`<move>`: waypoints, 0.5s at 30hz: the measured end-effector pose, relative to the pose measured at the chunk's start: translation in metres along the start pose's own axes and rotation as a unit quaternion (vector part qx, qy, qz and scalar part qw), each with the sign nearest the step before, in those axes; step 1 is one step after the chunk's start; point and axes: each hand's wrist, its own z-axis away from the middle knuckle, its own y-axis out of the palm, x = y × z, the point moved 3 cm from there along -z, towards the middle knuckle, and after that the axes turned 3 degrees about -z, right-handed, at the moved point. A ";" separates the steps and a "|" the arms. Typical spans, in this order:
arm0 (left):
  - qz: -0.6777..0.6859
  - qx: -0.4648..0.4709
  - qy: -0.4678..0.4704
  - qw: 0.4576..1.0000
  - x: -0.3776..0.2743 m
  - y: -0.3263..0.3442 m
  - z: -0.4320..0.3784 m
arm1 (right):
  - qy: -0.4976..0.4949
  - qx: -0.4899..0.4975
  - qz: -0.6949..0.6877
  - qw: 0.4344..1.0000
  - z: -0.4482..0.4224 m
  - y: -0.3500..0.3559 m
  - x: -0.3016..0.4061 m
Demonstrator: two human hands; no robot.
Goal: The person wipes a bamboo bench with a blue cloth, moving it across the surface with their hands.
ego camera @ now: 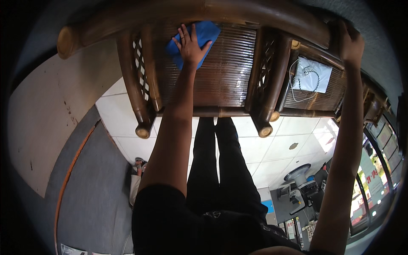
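Observation:
My left hand (190, 49) lies flat with its fingers spread on a blue cloth (208, 32), pressing it against the ribbed slat panel (220, 76) of a dark bamboo seat. A thick bamboo top rail (204, 11) runs across above the cloth, with its pale cut end at the left. At the far right, my right hand (352, 44) is curled around the end of the rail; shadow hides part of its fingers. Bamboo side frames with lattice (266, 70) flank the panel. My dark-trousered legs stand in front of the seat.
On an adjoining bamboo seat at right lies a white plastic packet (314, 75) with a white cord and a dark looped string. Part of another person (135, 188) shows at left by a grey surface (92, 178). A fan-like device (298, 178) and glass doors (371, 178) are lower right.

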 end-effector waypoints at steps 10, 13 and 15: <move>-0.061 0.008 0.115 0.991 0.001 0.022 0.000 | -0.022 0.012 -0.011 1.000 0.010 0.006 0.014; -0.044 0.037 0.185 0.981 -0.027 0.023 -0.008 | -0.066 0.047 -0.100 0.992 -0.001 -0.002 0.001; -0.040 0.066 0.231 0.970 -0.033 0.024 -0.006 | -0.076 0.045 -0.111 0.990 -0.002 0.002 -0.008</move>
